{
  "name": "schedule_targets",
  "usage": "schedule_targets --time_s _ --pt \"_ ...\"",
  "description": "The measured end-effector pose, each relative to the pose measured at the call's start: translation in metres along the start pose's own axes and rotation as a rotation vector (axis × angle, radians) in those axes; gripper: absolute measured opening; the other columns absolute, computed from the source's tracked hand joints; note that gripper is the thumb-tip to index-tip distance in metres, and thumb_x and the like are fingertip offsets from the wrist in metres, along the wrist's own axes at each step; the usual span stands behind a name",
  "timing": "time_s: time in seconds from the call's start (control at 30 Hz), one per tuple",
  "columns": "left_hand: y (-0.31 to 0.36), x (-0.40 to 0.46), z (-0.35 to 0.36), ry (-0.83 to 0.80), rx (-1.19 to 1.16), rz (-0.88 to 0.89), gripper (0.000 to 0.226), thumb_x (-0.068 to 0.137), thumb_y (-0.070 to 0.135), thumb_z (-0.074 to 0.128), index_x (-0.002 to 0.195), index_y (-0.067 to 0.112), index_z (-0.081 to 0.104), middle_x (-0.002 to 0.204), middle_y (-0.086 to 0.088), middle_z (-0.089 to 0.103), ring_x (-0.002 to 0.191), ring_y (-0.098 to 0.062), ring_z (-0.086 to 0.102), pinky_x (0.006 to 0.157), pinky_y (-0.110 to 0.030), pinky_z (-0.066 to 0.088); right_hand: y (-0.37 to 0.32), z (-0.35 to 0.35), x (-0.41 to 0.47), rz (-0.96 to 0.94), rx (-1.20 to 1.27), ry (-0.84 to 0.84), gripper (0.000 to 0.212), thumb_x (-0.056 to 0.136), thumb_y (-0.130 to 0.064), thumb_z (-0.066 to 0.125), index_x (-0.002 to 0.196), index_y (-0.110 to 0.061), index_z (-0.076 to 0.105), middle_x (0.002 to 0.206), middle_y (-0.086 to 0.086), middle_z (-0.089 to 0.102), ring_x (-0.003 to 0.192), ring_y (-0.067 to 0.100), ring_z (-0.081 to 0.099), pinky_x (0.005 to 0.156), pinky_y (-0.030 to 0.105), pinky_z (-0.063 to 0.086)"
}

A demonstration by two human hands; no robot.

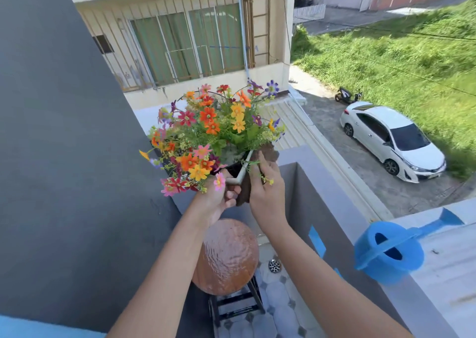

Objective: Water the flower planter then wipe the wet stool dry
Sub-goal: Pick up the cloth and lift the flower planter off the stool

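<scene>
Sitting on the ledge to the right is a blue can; a wet stool waits below — both hands, left and right, grip the planter, tipped left.

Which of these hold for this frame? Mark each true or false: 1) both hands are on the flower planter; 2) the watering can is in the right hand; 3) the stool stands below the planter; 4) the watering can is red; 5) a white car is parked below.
1) True: the left hand and the right hand both hold the flower planter at its lower edge.
2) False: the watering can sits on the ledge to the right, and no hand touches it.
3) True: the stool, with a round brown seat, stands beneath the planter.
4) False: it is blue.
5) True: the white car is on the paved lane below.
</scene>
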State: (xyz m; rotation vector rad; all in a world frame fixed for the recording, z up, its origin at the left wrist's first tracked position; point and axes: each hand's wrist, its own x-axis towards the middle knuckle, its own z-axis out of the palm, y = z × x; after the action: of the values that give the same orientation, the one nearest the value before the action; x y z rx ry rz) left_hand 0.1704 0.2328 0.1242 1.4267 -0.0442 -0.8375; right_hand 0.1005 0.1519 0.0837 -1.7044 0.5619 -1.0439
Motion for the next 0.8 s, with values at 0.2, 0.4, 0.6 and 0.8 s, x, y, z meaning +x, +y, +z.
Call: schedule_targets --time_s 0.2,0.4,0.6,0.8 --pt "0.003 -0.010 -0.001 -0.094 -0.059 -0.027 0.029 0.099 0.007 0.040 0.071 0.011 0.042 0.048 -0.004 0.052 0.032 -0.006 0.035 0.031 -0.016 0.025 0.019 -0.012 0.036 -0.035 -0.126 0.040 0.041 0.099 -0.011 0.048 0.138 0.002 0.054 0.109 0.022 0.056 0.101 0.028 0.057 0.089 0.027 0.043" --pt "0.005 -0.012 -0.001 -0.107 -0.133 -0.046 0.031 0.099 0.007 0.040 0.069 0.012 0.043 0.048 -0.003 0.051 0.032 -0.006 0.036 0.029 -0.016 0.026 0.058 -0.028 0.041 0.199 -0.199 -0.003 0.042 0.103 -0.011 0.048 0.142 0.005 0.047 0.132 0.027 0.054 0.132 0.033 0.045 0.097 0.016 0.029" --pt "0.000 -0.007 0.003 -0.072 0.008 -0.018 0.032 0.102 0.008 0.038 0.071 0.008 0.045 0.047 -0.003 0.051 0.030 -0.005 0.034 0.030 -0.017 0.024 0.037 -0.023 0.064 0.199 -0.153 -0.008 0.022 0.102 -0.013 0.049 0.104 -0.018 0.070 0.109 0.010 0.060 0.106 0.018 0.050 0.092 0.031 0.038" --pt "-0.002 -0.002 0.006 -0.042 -0.075 -0.038 0.030 0.101 0.010 0.037 0.072 0.009 0.044 0.048 -0.005 0.051 0.030 -0.005 0.034 0.030 -0.016 0.023 0.009 -0.012 0.050 -0.070 -0.118 -0.024 0.021 0.098 -0.008 0.053 0.086 -0.013 0.069 0.088 0.010 0.051 0.080 0.011 0.045 0.070 0.027 0.033"
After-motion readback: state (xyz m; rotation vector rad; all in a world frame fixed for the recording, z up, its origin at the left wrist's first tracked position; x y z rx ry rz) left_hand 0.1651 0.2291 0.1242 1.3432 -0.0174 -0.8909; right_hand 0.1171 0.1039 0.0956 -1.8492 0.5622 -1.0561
